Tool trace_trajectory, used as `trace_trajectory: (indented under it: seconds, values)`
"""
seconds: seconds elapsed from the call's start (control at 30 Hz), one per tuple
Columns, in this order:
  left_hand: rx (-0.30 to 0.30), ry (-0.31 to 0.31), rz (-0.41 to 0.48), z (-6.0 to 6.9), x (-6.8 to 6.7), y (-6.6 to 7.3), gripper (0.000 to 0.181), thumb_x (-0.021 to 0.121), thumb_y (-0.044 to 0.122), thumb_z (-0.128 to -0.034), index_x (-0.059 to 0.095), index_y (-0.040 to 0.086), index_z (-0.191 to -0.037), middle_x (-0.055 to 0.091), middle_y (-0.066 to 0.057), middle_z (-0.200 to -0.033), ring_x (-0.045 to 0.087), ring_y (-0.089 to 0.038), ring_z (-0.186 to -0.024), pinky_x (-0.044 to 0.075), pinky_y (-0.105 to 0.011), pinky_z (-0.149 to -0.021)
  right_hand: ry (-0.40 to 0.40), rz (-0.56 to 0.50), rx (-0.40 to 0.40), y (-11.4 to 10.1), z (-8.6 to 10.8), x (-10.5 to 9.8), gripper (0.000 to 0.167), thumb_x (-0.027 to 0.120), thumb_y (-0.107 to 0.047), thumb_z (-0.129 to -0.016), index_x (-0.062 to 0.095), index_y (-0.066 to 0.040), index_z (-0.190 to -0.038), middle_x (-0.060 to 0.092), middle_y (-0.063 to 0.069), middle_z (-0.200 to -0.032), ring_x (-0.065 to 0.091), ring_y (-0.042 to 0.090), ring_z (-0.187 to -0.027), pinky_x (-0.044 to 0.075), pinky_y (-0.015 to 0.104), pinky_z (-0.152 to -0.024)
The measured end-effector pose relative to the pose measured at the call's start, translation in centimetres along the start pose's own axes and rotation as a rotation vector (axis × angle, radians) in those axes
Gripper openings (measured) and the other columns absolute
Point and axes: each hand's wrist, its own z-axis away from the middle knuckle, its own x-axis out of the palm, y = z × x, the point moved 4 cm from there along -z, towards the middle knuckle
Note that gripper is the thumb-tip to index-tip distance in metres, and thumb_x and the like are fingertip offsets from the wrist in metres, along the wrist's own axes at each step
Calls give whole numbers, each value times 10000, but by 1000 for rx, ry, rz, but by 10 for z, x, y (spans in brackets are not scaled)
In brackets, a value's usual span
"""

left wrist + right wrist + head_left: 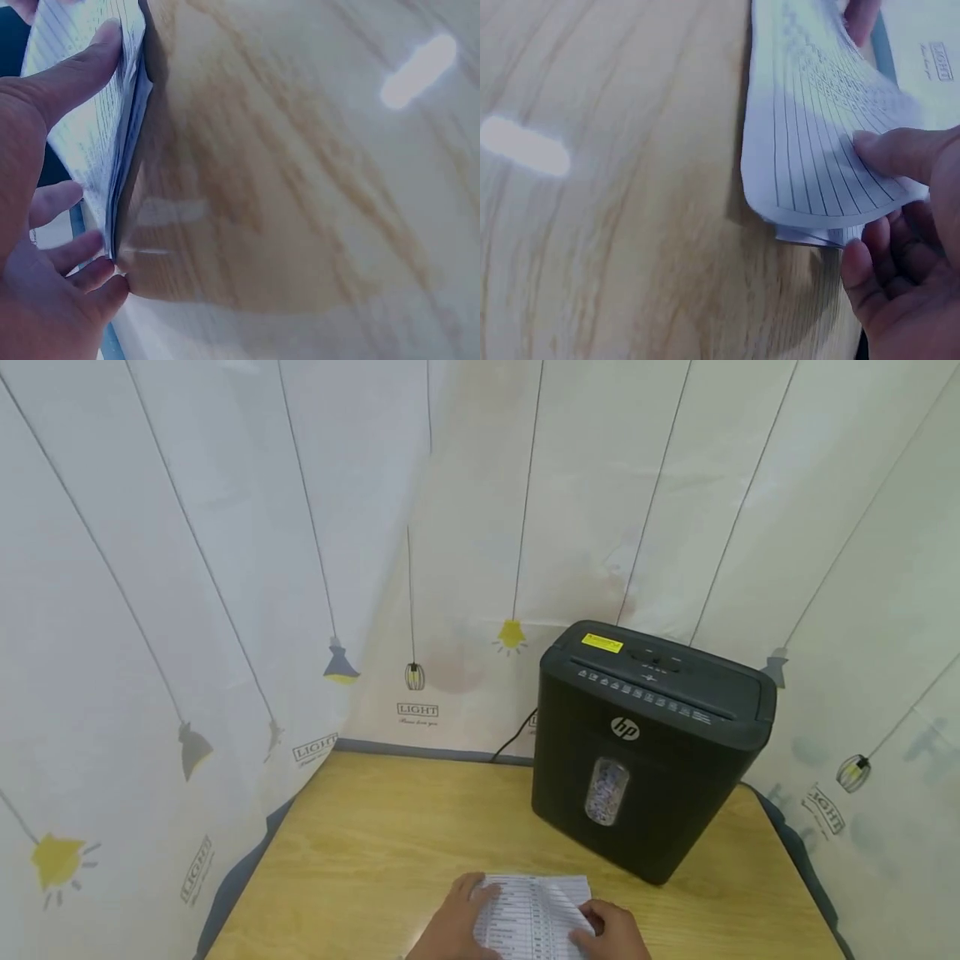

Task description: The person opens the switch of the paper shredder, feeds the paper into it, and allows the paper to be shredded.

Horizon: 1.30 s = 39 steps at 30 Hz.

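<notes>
A stack of printed sheets (531,910) lies near the table's front edge, between both hands. In the left wrist view my left hand (52,150) has its thumb on top of the stack (94,105) and its other fingers along the far edge and side. My right hand (911,240) pinches the top sheet (817,150), thumb above and fingers below, and the sheet curves up from the paper under it. In the head view, my left hand (456,922) is at the stack's left side and my right hand (613,935) at its right corner.
A black shredder (645,743) with a small window of paper bits stands on the wooden table (390,827) at the back right. Its dark cord (513,739) runs behind it to the left. A patterned cloth (465,568) encloses the back and sides.
</notes>
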Motion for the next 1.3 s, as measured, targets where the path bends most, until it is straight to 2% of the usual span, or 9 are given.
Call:
trace_trajectory:
  seconds: [0.17, 0.33, 0.4, 0.5, 0.6, 0.7, 0.87, 1.0, 1.3]
  values:
    - [-88, 48, 202, 0, 3, -7, 1256, 984, 433, -591, 304, 154, -1609, 326, -221, -1587, 387, -435, -1420, 563, -527, -976, -64, -192, 66, 4, 2, -1, 279, 847, -190, -828, 654, -32, -954, 636, -6, -821, 534, 138, -745, 438, 255, -657]
    - [-183, 135, 324, -1, -1, -14, 1351, 983, 332, -603, 150, 142, -1650, 431, -170, -1547, 419, -386, -1407, 466, -565, -1100, -126, -411, 56, 10, 5, 1, 499, 854, -224, -840, 648, 106, -1152, 763, 155, -990, 704, 186, -871, 575, 319, -719]
    - [-226, 162, 366, -1, -4, -15, 1234, 957, 297, -651, 223, 125, -1629, 517, -136, -1458, 494, -357, -1337, 454, -580, -1099, -136, -473, 51, 12, 6, 1, 592, 857, -235, -838, 623, 155, -1217, 766, 216, -1032, 737, 211, -892, 603, 330, -721]
    - [-254, 215, 407, 0, -10, -15, 795, 891, 244, -760, 521, 90, -1447, 605, -42, -1264, 574, -258, -1193, 520, -498, -1025, -128, -510, 47, 13, 6, 1, 629, 857, -252, -839, 622, 174, -1237, 767, 235, -1024, 745, 208, -866, 606, 306, -702]
    - [-227, 269, 404, -1, -18, -12, 322, 818, 231, -851, 700, 92, -1117, 630, 9, -1081, 579, -140, -1030, 556, -351, -894, -107, -505, 55, 11, 6, -1, 600, 844, -273, -851, 651, 162, -1217, 775, 221, -1012, 746, 192, -832, 603, 297, -678]
    - [-220, 262, 499, -3, -22, -11, 150, 762, 207, -911, 713, 80, -974, 664, 12, -964, 609, -58, -872, 551, -233, -725, -87, -480, 79, 7, 7, -3, 568, 824, -309, -868, 685, 140, -1187, 784, 196, -972, 747, 189, -786, 600, 314, -652]
    - [-245, 203, 704, -7, -28, -10, 139, 704, 212, -969, 711, 75, -947, 717, -31, -905, 682, -77, -724, 565, -226, -610, -42, -417, 119, 0, 7, -12, 515, 778, -374, -907, 738, 89, -1131, 790, 136, -885, 732, 174, -727, 585, 316, -614]
    - [-217, 212, 676, -12, -36, -9, 173, 698, 272, -974, 708, 104, -931, 746, -10, -912, 674, -57, -746, 565, -226, -639, 15, -378, 111, -11, 8, -24, 473, 746, -346, -939, 736, 82, -1142, 790, 134, -895, 723, 158, -730, 573, 291, -612]
    - [-131, 268, 660, -24, -57, 0, 175, 726, 248, -951, 700, 97, -865, 766, -36, -898, 669, -33, -778, 575, -218, -721, 126, -280, 116, -32, 8, -45, 357, 758, -290, -931, 768, 10, -1124, 792, 89, -923, 662, 50, -742, 535, 215, -667]
